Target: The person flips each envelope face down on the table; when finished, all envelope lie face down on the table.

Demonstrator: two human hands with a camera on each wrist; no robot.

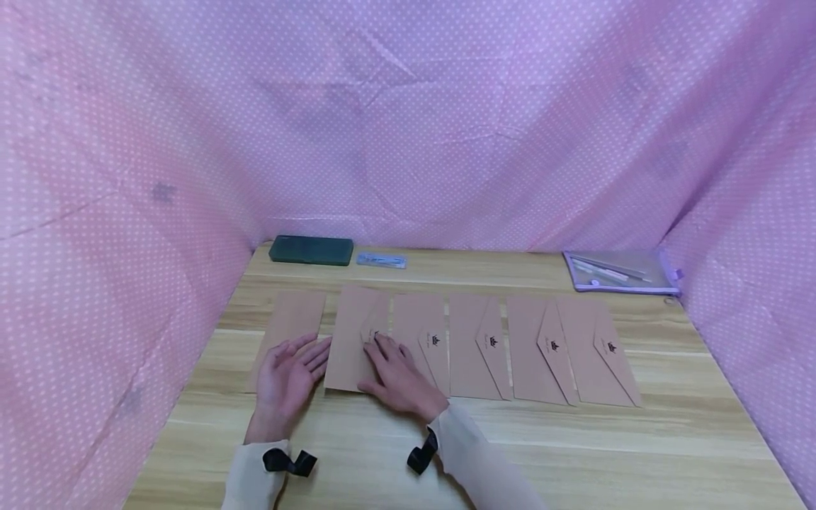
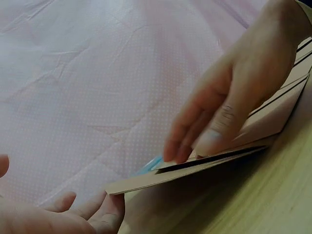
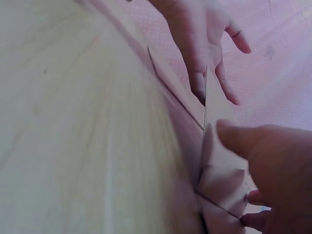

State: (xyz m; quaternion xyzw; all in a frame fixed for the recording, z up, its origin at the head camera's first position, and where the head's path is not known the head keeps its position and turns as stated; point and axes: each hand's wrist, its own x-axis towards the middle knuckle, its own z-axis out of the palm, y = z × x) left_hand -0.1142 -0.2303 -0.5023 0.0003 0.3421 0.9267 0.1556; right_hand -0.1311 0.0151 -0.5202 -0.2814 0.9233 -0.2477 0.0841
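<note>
Brown kraft paper envelopes lie in a row on the table. My left hand (image 1: 285, 382), palm up, has its fingertips at the left edge of one envelope (image 1: 347, 343). In the left wrist view that edge of the envelope (image 2: 146, 183) is raised off the table and touches the left fingers. My right hand (image 1: 400, 379) rests on the same envelope near its pointed flap, partly covering the printed crown. In the right wrist view the right thumb (image 3: 236, 136) lies along the tilted envelope. Left of it, a plain envelope (image 1: 299, 312) lies partly behind the left hand.
Several more envelopes with crown-printed flaps, such as the rightmost one (image 1: 583, 333), stretch to the right. At the back are a dark green case (image 1: 311, 250), a small blue packet (image 1: 381, 261) and a purple-edged zip pouch (image 1: 621, 273) holding pens. Pink dotted cloth surrounds the table.
</note>
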